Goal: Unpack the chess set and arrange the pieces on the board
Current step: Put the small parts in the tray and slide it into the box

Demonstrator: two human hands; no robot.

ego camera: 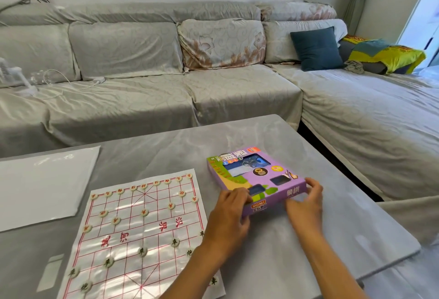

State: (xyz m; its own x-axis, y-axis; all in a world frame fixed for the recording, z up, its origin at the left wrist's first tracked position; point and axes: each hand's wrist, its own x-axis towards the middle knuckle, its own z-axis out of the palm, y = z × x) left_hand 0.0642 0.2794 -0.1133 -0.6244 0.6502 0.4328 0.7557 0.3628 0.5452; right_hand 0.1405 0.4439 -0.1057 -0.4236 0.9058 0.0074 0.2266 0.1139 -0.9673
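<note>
Head view: both hands' fingers grip the box (255, 177) near edge; steady it flat on the worktop (332, 227), keeping off the board (142, 234).

Box top (255, 175): large white characters 象棋 at the far-left corner (seen upside down), with small blurred print beside them.
Box near side: 象棋 again in pale letters toward the right; an orange label at the left, seemingly "XCAM" (too blurred to be sure).
Board (140, 234) middle band: red 楚河 on the left, 汉界 on the right.
Near pieces (142, 251): dark 卒 on several discs, 炮 and 車 toward the board's near edge.
Far pieces (144, 212): red characters, too small to read.
</note>
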